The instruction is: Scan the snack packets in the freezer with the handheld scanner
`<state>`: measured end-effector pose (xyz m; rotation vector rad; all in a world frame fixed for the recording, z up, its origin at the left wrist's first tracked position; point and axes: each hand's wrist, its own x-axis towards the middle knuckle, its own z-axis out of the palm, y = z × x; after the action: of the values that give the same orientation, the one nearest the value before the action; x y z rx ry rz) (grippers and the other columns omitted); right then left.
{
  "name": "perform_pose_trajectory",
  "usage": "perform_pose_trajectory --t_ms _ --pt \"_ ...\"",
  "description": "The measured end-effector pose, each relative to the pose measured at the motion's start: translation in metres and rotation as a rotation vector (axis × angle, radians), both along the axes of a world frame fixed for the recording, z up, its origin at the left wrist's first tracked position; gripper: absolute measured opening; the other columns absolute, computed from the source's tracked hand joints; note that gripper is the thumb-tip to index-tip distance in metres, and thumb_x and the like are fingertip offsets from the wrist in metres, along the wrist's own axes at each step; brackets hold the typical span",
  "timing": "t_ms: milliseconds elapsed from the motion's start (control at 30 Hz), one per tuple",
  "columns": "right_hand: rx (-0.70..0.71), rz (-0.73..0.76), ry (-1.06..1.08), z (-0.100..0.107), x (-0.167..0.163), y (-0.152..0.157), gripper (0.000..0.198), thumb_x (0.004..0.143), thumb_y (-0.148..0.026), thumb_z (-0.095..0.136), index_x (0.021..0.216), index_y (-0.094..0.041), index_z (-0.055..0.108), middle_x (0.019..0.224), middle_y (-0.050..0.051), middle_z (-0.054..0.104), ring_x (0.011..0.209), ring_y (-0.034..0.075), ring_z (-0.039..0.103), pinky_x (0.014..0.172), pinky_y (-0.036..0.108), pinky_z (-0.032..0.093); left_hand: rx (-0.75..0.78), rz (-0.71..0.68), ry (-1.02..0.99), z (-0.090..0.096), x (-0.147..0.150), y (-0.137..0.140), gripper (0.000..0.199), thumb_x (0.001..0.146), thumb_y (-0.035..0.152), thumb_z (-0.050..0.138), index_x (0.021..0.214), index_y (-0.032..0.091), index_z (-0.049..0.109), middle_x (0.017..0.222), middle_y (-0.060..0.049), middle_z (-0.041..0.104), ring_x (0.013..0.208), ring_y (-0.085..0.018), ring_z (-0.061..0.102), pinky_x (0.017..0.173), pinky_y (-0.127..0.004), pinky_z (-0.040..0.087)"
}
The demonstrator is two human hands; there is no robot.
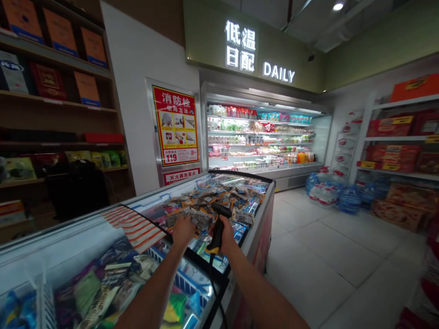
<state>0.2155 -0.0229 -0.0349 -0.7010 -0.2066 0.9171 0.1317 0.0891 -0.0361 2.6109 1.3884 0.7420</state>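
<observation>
Wooden shelves: they stand behind the freezer [263,217], at its left end; the boards [34,97] carry boxes and bagged goods.
Dark object: one black thing [77,192] is at the back side of the freezer, before these shelves; it is too dark to tell more.
Bagged goods: many colourful bags [91,290] lie inside the near part of the freezer.
Striped sheet: an orange and white sheet [137,227] lies flat at the freezer top, left of both hands.
Poster: a red poster [176,125] with number 119 hangs on the wall behind the freezer.
Left hand: the left hand [184,228] reaches over the freezer and touches the packets [206,201], fingers bent downward; I cannot tell if it pinches one.
Packets: they lie in a loose heap in the far part of the freezer.
Scanner: a black and yellow scanner [216,235] is above the freezer, its cable [212,278] hanging down.
Right hand: the right hand [227,235] has its fingers closed around the scanner handle.
Lit cooler: beyond the freezer stands an open cooler [322,141] with filled shelves.
Water bottles: blue bottles [350,198] stand on the floor [318,256], right of the freezer.
</observation>
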Motion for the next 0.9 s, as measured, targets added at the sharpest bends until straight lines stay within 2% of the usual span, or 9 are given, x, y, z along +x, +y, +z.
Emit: perform_pose_trajectory --t_ms 133,233,367,500,600,667,767,900 --pt "-0.060 0.028 0.037 0.005 -0.008 0.014 0.024 0.073 -0.036 0.046 0.060 -0.016 0.050 0.041 -0.001 0.051 0.037 0.010 0.050 0.036 0.019 0.037 -0.186 -0.062 -0.063 -0.004 0.002 0.011 0.030 0.072 0.023 0.046 0.098 0.015 0.060 0.098 -0.012 0.061 0.094 -0.023 0.056 0.078 -0.030 0.040" --pt "-0.095 0.083 0.037 0.012 -0.012 0.022 0.027 0.073 -0.037 0.045 0.059 -0.016 0.050 0.041 -0.001 0.050 0.036 0.010 0.049 0.036 0.020 0.037 -0.337 -0.087 -0.221 -0.012 0.000 0.021 0.022 0.070 0.019 0.049 0.088 0.014 0.060 0.091 -0.009 0.065 0.087 -0.020 0.059 0.072 -0.026 0.042" --pt "-0.077 0.173 -0.061 0.028 -0.014 0.023 0.026 0.073 -0.038 0.045 0.064 -0.015 0.053 0.044 -0.001 0.050 0.038 0.011 0.047 0.037 0.022 0.039 -0.437 -0.072 -0.429 -0.022 -0.002 0.031 0.028 0.068 0.016 0.050 0.095 0.013 0.058 0.087 -0.008 0.066 0.083 -0.020 0.061 0.070 -0.027 0.043" --pt "-0.038 0.208 -0.165 0.057 -0.007 0.004 0.023 0.070 -0.037 0.048 0.070 -0.015 0.054 0.048 -0.001 0.053 0.040 0.010 0.047 0.039 0.021 0.040 -0.471 -0.081 -0.440 -0.021 -0.003 0.034 0.031 0.070 0.014 0.048 0.100 0.012 0.057 0.094 -0.010 0.065 0.087 -0.019 0.060 0.072 -0.026 0.043" --pt "0.051 0.190 -0.213 0.087 0.006 -0.024 0.022 0.069 -0.037 0.050 0.071 -0.015 0.054 0.049 -0.001 0.052 0.040 0.009 0.046 0.038 0.020 0.038 -0.419 -0.085 -0.384 -0.016 -0.004 0.029 0.032 0.073 0.016 0.046 0.103 0.010 0.056 0.103 -0.010 0.063 0.093 -0.017 0.058 0.076 -0.023 0.041" --pt "0.112 0.167 -0.240 0.114 0.017 -0.048 0.020 0.070 -0.035 0.049 0.071 -0.015 0.053 0.051 -0.001 0.052 0.041 0.009 0.045 0.037 0.020 0.037 -0.389 -0.088 -0.366 -0.013 -0.005 0.023 0.032 0.074 0.019 0.046 0.104 0.010 0.055 0.101 -0.010 0.063 0.092 -0.017 0.058 0.076 -0.023 0.040" --pt "0.202 0.095 -0.313 0.163 0.034 -0.089 0.020 0.072 -0.033 0.046 0.074 -0.015 0.053 0.051 -0.001 0.051 0.042 0.008 0.045 0.038 0.020 0.038 -0.340 -0.095 -0.319 -0.011 -0.007 0.015 0.035 0.075 0.024 0.046 0.107 0.011 0.053 0.097 -0.009 0.064 0.088 -0.018 0.059 0.075 -0.025 0.040" --pt "0.298 0.000 -0.416 0.234 0.046 -0.139 0.022 0.072 -0.033 0.042 0.071 -0.014 0.052 0.051 -0.001 0.048 0.041 0.008 0.044 0.038 0.020 0.038 -0.305 -0.082 -0.275 -0.014 -0.008 0.006 0.040 0.075 0.027 0.046 0.111 0.009 0.049 0.101 -0.011 0.062 0.093 -0.018 0.057 0.078 -0.025 0.039"
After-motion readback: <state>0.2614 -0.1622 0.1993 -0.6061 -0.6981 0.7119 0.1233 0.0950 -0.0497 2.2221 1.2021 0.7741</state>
